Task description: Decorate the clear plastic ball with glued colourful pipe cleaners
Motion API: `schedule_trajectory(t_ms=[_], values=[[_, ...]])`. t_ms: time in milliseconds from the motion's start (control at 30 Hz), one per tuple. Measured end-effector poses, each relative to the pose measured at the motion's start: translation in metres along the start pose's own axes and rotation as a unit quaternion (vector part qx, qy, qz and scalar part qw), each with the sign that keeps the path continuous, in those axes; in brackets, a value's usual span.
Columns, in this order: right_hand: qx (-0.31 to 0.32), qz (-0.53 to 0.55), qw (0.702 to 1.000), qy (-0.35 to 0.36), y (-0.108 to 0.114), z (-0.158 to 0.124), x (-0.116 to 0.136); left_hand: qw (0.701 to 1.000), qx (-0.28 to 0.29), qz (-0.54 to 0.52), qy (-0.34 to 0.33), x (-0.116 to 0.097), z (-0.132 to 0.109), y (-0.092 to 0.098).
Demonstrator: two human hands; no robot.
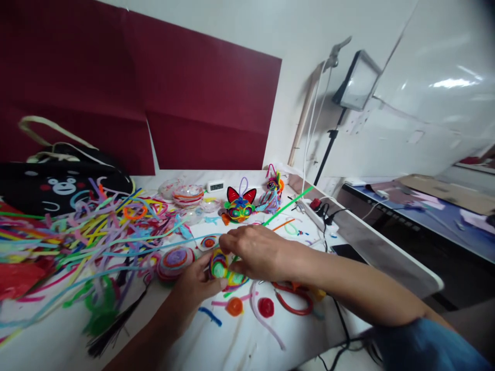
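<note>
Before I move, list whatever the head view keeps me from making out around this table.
Head view: the coiled, colourful piece is partly covered by the left hand and right hand.
Head view: the right forearm hides part of the dark flat slab.
Head view: digits on the small white display are too small to read.
Head view: the left edge cuts off the black bag.

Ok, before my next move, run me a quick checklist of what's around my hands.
1. Left hand on the colourful coiled piece: ok, thumb and fingers at its edge.
2. Right hand over the piece: ok.
3. Right fingertips gripping a strip: cannot tell.
4. Orange disc and red disc apart: ok.
5. Loose strips sorted: not ok, heaped and crossing.
6. Red-handled tool fully visible: not ok, forearm overlaps it.
</note>
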State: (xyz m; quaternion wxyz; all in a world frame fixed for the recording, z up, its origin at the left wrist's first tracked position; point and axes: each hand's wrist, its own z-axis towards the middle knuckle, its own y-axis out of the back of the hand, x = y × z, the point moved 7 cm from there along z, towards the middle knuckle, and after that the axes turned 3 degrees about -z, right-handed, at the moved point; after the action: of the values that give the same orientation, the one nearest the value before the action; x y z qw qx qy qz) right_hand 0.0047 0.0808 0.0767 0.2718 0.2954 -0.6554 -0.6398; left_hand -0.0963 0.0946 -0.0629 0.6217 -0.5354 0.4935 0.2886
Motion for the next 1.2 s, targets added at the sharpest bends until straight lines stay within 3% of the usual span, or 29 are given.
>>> schedule_trajectory(t_ms=[267,600,1000,1200], values=[[-0.072,0.021,0.997,0.004,-0.016,-0.031,-0.005,0.999,0.031,-0.002,0.008,0.007,-0.004,-0.006],[-0.135,0.073,0.988,0.032,-0.021,-0.039,-0.012,0.998,0.067,-0.010,0.014,0.005,-0.006,-0.016],[-0.122,0.175,0.976,0.031,-0.017,-0.033,-0.023,0.999,0.030,-0.016,0.032,0.000,-0.008,-0.015],[-0.119,0.205,0.971,0.041,-0.016,-0.026,-0.027,0.998,0.045,-0.019,0.030,-0.004,-0.011,-0.021]])
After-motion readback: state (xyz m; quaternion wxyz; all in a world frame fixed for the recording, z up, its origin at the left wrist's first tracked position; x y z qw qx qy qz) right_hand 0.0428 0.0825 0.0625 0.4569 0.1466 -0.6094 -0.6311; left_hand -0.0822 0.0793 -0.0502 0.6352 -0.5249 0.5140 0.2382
